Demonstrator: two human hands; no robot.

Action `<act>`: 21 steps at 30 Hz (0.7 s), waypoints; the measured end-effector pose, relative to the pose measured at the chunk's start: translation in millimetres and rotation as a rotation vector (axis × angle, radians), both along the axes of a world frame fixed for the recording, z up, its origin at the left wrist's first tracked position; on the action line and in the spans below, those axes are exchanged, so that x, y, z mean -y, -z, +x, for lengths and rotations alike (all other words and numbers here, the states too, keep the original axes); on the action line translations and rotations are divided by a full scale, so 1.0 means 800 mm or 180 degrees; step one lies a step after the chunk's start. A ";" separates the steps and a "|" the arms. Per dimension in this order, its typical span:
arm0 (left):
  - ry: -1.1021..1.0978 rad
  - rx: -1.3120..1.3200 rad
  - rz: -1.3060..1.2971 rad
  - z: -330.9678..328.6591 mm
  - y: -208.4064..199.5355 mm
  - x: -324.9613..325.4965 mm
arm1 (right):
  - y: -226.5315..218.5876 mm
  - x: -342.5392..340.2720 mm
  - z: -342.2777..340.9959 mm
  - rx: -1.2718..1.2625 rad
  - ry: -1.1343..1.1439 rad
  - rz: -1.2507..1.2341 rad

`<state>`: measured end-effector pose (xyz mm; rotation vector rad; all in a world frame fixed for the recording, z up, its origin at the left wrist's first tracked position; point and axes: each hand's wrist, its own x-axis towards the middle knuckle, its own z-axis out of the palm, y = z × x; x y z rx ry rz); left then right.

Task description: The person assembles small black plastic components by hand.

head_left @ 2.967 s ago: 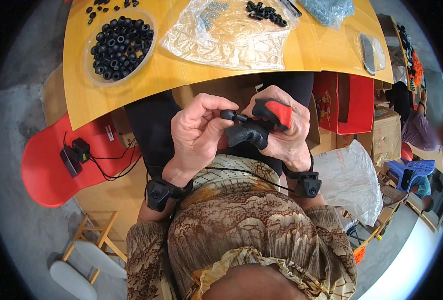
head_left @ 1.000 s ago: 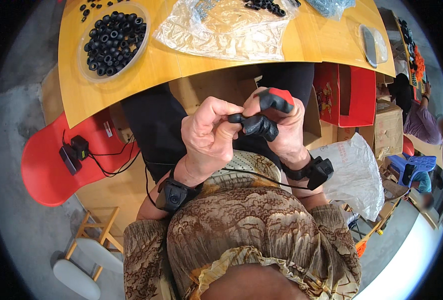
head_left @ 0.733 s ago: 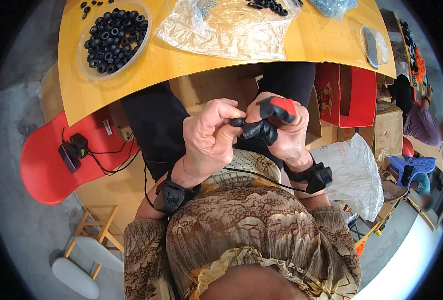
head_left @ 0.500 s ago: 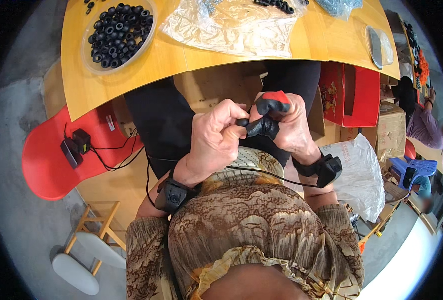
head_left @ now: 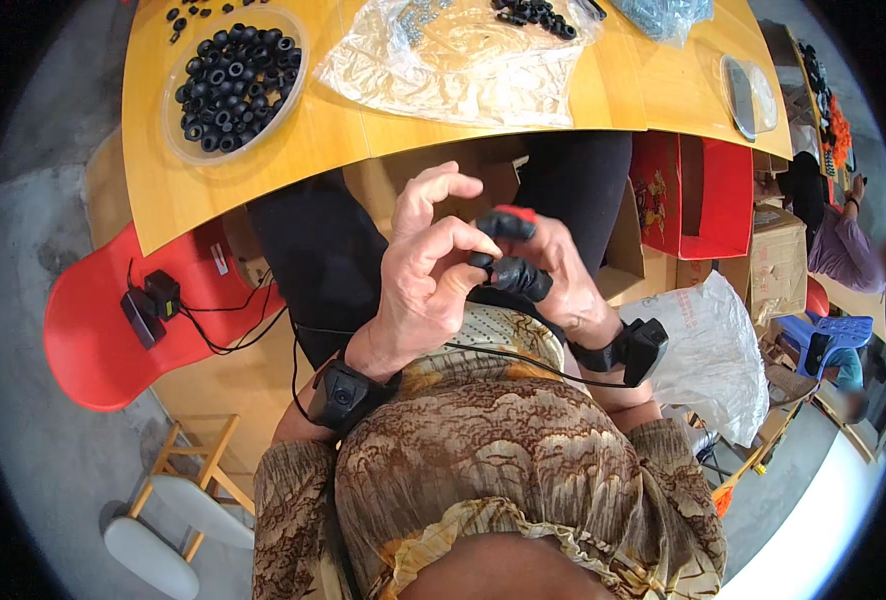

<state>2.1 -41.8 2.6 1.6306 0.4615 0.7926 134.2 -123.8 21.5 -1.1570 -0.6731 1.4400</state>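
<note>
Pinching a small black part (head_left: 480, 259) between thumb and forefinger, the left hand (head_left: 418, 285) holds it over the lap, just beside the right hand (head_left: 563, 280), whose finger covers (head_left: 523, 279) stand apart; whether that blurred hand also grips it, I cannot tell. A bowl (head_left: 265, 132) of black pieces (head_left: 225, 90) rests on the table (head_left: 338, 125).

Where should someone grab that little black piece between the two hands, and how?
Probably by its rounded end, fingers coming from the left: that end of the black piece shows, apparently pinched by the left hand, while a black finger cover on the right hand crowds its other side.
</note>
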 end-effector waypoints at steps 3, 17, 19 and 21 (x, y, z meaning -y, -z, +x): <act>0.0182 0.0068 -0.0448 -0.001 0.003 -0.001 | 0.001 0.005 -0.007 0.0039 -0.0254 0.0165; 0.0246 0.0399 -0.0674 0.022 -0.008 0.013 | 0.023 0.012 -0.026 0.1957 0.0451 0.0980; -0.0022 0.0331 -0.0225 0.030 -0.007 0.018 | 0.031 0.022 -0.034 0.1989 0.0649 0.1010; -0.0146 0.0420 -0.0168 0.035 -0.007 0.022 | 0.027 0.019 -0.035 0.2010 0.0931 0.1223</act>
